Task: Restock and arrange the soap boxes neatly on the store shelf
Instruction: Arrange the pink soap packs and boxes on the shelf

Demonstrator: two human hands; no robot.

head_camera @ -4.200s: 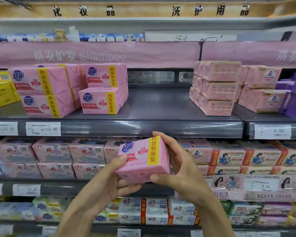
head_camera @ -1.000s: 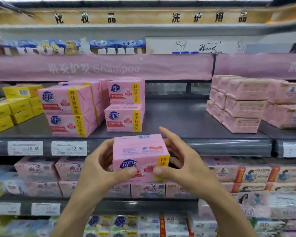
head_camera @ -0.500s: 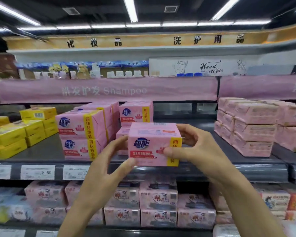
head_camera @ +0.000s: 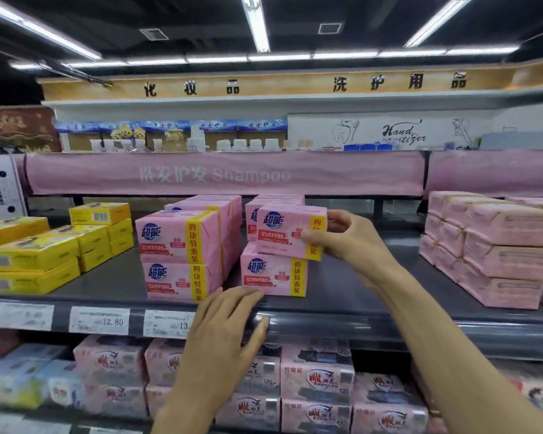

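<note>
The right grip [head_camera: 348, 236] pinches a pink box [head_camera: 287, 231] by its right end, with the thumb across the printed front and the fingers curled behind. That keeps the label facing the aisle, like its neighbours. Held by that end, the box juts out level to the left of the grip. Its underside is at the top of the lower box [head_camera: 271, 277], which stands near the front edge of the shelf [head_camera: 373, 296]. I cannot tell whether the two already touch, because the held box hides the seam. It hangs a little to the right of the lower box, so it probably needs a nudge left to sit square.

The aim seems to be a second column two high, matching the left stack [head_camera: 179, 255] just beside it.

The left grip [head_camera: 223, 327] is spread flat and holds nothing. Its palm lies over the shelf's front edge and its fingertips are just beside the base of the lower box. It is likely there to steady that box while the other is set down.

Yellow boxes [head_camera: 35, 258] fill the shelf's left end. Paler packs [head_camera: 499, 255] stand toward the right end, well apart from the work.
</note>
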